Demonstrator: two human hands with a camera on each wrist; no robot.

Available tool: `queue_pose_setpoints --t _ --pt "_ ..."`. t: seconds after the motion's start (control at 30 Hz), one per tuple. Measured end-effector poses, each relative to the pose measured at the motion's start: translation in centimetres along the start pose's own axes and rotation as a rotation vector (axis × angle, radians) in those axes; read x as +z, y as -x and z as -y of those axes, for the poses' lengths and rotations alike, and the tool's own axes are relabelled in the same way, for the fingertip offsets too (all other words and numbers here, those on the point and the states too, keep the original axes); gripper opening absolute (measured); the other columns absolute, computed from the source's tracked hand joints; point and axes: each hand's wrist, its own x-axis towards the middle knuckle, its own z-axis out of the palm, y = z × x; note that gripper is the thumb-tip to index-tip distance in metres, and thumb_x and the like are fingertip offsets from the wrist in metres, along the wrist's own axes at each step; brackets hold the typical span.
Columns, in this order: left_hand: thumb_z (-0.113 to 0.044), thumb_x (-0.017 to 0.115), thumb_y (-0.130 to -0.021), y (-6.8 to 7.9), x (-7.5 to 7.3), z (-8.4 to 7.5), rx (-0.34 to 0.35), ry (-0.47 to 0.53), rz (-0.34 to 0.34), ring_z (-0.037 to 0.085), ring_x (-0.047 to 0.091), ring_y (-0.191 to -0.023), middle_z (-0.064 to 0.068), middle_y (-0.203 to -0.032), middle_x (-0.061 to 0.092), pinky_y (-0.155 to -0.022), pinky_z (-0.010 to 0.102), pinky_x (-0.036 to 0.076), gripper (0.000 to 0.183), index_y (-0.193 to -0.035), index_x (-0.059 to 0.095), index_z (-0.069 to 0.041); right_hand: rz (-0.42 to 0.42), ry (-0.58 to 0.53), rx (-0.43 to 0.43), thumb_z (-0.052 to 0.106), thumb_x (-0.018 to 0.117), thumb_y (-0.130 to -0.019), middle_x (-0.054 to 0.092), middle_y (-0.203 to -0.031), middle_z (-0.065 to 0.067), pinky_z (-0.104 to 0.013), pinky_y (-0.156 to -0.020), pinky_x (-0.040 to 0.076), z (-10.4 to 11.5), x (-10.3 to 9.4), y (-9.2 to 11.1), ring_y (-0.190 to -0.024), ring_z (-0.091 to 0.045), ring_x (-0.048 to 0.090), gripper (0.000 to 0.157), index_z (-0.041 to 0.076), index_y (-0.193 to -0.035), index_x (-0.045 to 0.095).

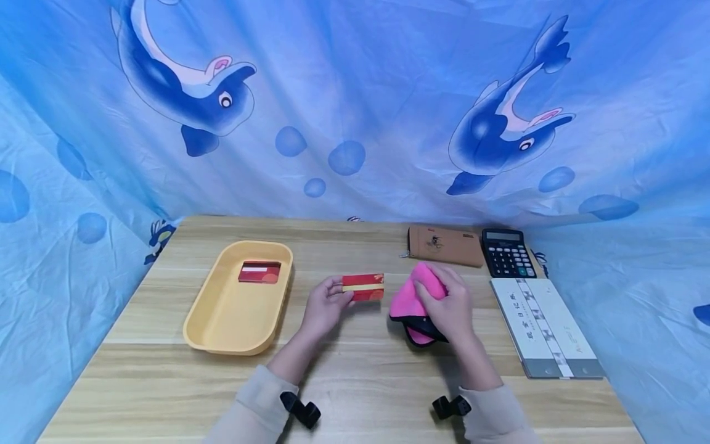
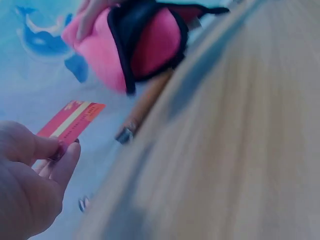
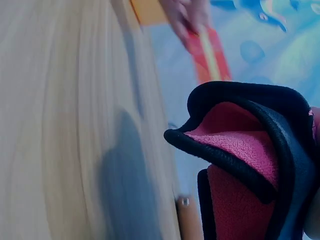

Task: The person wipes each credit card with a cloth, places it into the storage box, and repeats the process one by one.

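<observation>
Between thumb and fingers, my left hand pinches a red card with a pale yellow stripe by its left end. The card is raised over the table in the left wrist view. My right hand grips a folded pink cloth with black edging, bunched in the fingers to the right of the card. In the right wrist view the cloth shows loose folds and its black border, while most of the right hand lies outside the frame. A second red card lies inside the yellow tray at the left.
A brown zip wallet lies at the back right, beside a black calculator. In front of the calculator is a white and grey notebook. A blue dolphin-print curtain hangs behind the wooden table.
</observation>
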Motion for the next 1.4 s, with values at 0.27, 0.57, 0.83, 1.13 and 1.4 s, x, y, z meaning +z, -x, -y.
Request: queue_pose_setpoints --t 0.27,0.57,0.83,1.13,1.4 --pt "0.009 0.058 -0.097 0.9 1.9 -3.3 0.093 0.086 0.143 0.031 0.07 -0.105 0.03 -0.121 0.066 -0.092 0.045 0.056 0.032 -0.129 0.056 0.01 0.029 -0.022 -0.152 0.008 0.086 -0.077 0.073 -0.108 -0.012 -0.043 -0.069 0.062 2.3 3.0 -0.4 -0.092 -0.027 0.071 0.039 0.002 -0.114 0.076" --pt "-0.001 0.044 -0.104 1.6 2.5 -4.4 0.183 -0.043 0.245 0.011 0.063 -0.079 0.022 -0.113 0.069 -0.069 0.018 0.055 0.043 -0.147 0.05 0.0 0.045 -0.046 -0.227 0.008 0.083 -0.08 0.072 -0.11 -0.016 -0.041 -0.069 0.063 5.7 5.2 -0.7 -0.092 -0.031 0.071 0.038 0.001 -0.116 0.075" --pt "0.0 0.054 -0.102 1.3 1.7 -4.6 0.173 0.07 0.185 0.016 0.071 -0.097 0.025 -0.118 0.069 -0.084 0.029 0.06 0.031 -0.132 0.059 0.008 -0.008 -0.007 -0.228 0.007 0.083 -0.079 0.072 -0.108 -0.014 -0.044 -0.071 0.063 5.8 4.5 -1.0 -0.092 -0.029 0.071 0.035 0.003 -0.113 0.076" --pt "0.003 0.053 -0.102 1.0 1.4 -4.1 0.187 0.059 0.178 0.02 0.072 -0.097 0.028 -0.114 0.069 -0.088 0.029 0.059 0.029 -0.129 0.059 0.012 -0.012 0.051 -0.198 0.007 0.084 -0.079 0.072 -0.107 -0.014 -0.043 -0.072 0.063 5.6 4.5 -0.6 -0.089 -0.03 0.073 0.035 -0.001 -0.111 0.076" --pt "0.004 0.041 -0.104 1.1 1.8 -3.6 0.156 -0.028 0.3 0.011 0.068 -0.08 0.023 -0.116 0.07 -0.07 0.023 0.059 0.041 -0.144 0.05 0.005 0.061 0.005 -0.26 0.004 0.083 -0.078 0.073 -0.106 -0.015 -0.041 -0.07 0.063 6.4 5.3 0.5 -0.088 -0.03 0.073 0.032 0.002 -0.109 0.076"
